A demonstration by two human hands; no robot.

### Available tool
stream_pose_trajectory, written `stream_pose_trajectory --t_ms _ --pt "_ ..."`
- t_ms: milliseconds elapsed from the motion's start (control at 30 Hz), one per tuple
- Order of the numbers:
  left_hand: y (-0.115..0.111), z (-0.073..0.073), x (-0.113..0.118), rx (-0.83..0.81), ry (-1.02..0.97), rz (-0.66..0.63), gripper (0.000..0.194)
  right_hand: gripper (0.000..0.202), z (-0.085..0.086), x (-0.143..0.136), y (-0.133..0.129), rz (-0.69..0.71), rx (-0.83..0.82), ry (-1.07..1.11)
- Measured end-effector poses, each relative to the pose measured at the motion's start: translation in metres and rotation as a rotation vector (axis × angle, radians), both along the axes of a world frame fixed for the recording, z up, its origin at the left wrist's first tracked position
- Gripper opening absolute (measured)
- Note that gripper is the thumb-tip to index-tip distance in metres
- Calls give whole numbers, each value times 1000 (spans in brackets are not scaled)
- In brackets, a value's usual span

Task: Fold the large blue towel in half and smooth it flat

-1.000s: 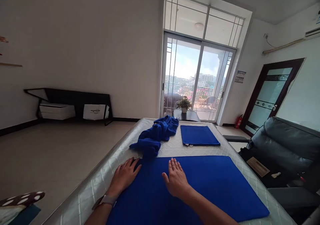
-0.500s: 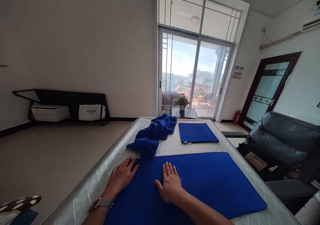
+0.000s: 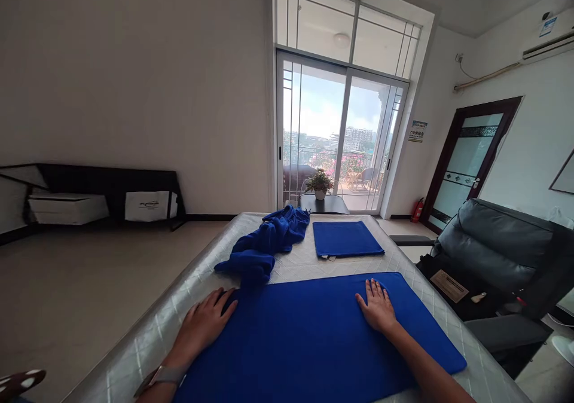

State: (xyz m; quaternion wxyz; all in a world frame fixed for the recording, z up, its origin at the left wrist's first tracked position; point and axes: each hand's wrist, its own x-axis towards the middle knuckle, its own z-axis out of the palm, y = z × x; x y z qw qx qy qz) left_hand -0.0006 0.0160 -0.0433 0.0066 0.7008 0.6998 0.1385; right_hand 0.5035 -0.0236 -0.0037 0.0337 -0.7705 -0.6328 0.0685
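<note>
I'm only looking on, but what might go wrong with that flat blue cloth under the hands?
The flat cloth could ruck up if the right hand, lying palm down near its far right corner, drags sideways.
It might also shift if the left hand, at its left edge, lifts while the right hand pushes.
The crumpled cloth seems to meet its far edge, so one could perhaps tug the other.

Spread cloth (image 3: 296, 331) on mattress (image 3: 152, 325), crumpled cloth (image 3: 268, 241) behind left, folded cloth (image 3: 347, 239) behind right; armchair (image 3: 497, 241) off to right.
</note>
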Motion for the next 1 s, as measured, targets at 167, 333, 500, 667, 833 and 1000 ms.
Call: stream_pose_trajectory --t_ms 167,333,500,667,833,1000 --pt "-2 4 3 -31 13 16 64 83 -12 92 3 -158 32 -38" --pt "0 2 1 -15 -4 8 67 81 -26 134 7 -210 78 -54" --pt "6 -4 -4 -18 -27 19 67 81 -31 136 11 -206 81 -48" --pt "5 -3 -6 -47 2 11 68 81 -28 135 9 -203 75 -26" --pt "2 -3 -5 -20 1 0 64 80 -23 132 6 -217 72 -52" --pt "0 -1 0 5 -4 17 62 77 -9 122 2 -301 98 -140"
